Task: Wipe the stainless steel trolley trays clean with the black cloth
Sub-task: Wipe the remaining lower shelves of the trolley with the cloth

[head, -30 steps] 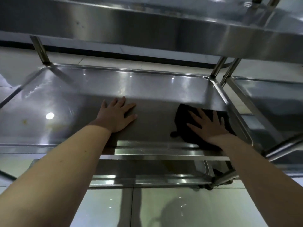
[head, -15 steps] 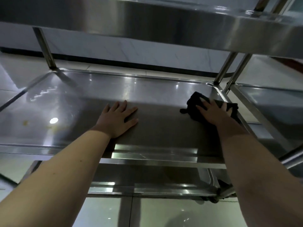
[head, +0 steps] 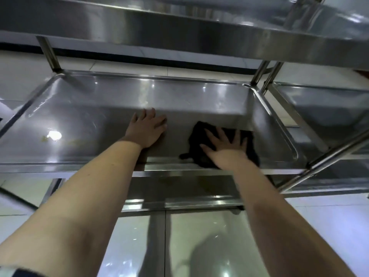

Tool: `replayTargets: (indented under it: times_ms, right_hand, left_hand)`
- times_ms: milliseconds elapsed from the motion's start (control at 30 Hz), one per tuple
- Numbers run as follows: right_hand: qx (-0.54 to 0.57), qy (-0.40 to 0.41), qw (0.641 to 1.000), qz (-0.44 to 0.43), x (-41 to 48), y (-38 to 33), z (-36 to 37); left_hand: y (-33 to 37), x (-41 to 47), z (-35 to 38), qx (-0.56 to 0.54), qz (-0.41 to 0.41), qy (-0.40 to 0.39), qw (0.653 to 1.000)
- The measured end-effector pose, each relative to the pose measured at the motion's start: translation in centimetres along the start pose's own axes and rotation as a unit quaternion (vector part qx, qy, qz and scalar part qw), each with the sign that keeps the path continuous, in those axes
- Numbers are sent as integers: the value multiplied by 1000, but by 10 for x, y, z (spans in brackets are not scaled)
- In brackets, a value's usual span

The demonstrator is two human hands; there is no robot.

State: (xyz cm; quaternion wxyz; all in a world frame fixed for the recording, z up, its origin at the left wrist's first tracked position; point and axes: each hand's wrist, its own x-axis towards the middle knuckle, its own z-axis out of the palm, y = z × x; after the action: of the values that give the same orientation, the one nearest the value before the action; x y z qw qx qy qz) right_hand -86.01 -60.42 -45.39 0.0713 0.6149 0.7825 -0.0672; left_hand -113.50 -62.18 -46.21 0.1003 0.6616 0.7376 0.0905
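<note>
On middle tray [head: 89, 120]: one black cloth [head: 197, 138] under right hand [head: 225, 148]; left hand [head: 146, 130] beside; both grips wide, flat.

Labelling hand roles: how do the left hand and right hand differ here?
The left hand rests on bare steel of the tray; the right hand presses the black cloth. The left hand's fingers lie close together; the right hand's are spread wide. Both lie flat, palm down, on the same tray.

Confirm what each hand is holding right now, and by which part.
No grip on anything. The right hand presses flat, fingers spread, on top of the black cloth; the left hand rests flat on the bare tray.
</note>
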Motion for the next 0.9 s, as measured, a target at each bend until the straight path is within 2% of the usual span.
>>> replayTargets:
  times_ms: [100,200,267,367,400,500,533,600,700,800,900]
  right_hand:
    - [-4,-21,995,-99,-15,-129,8]
    - [9,-86,988,-129,-28,-195,2]
    - [72,-70,988,-121,-23,-187,-12]
    - [102,69,991,-51,-8,-126,-29]
    - [126,82,988,-28,-1,-106,-32]
    - [261,30,965,-20,4,-83,-31]
    - [278,15,960,-23,3,-85,-25]
    - [209,-7,977,-36,0,-90,-10]
    - [55,-9,996,-73,0,-89,6]
    - [13,-16,997,-73,2,-92,6]
    - [-3,-14,998,-67,3,-96,7]
  left_hand:
    - [-8,-5,-26,-212,-2,41,976]
    - [-8,-17,-51,-270,2,53,961]
    - [1,-24,-56,-239,-5,49,970]
    - [28,-36,-43,-114,-40,54,991]
    - [39,-41,-34,-86,-59,43,994]
    - [63,-63,-3,-5,-94,-33,995]
    - [65,-69,6,20,-94,-36,995]
    - [51,-76,13,46,-93,-21,994]
    - [-16,-79,-3,70,-136,-11,988]
    - [-98,-86,-26,86,-215,-4,973]
    - [-113,-86,-33,95,-229,-20,969]
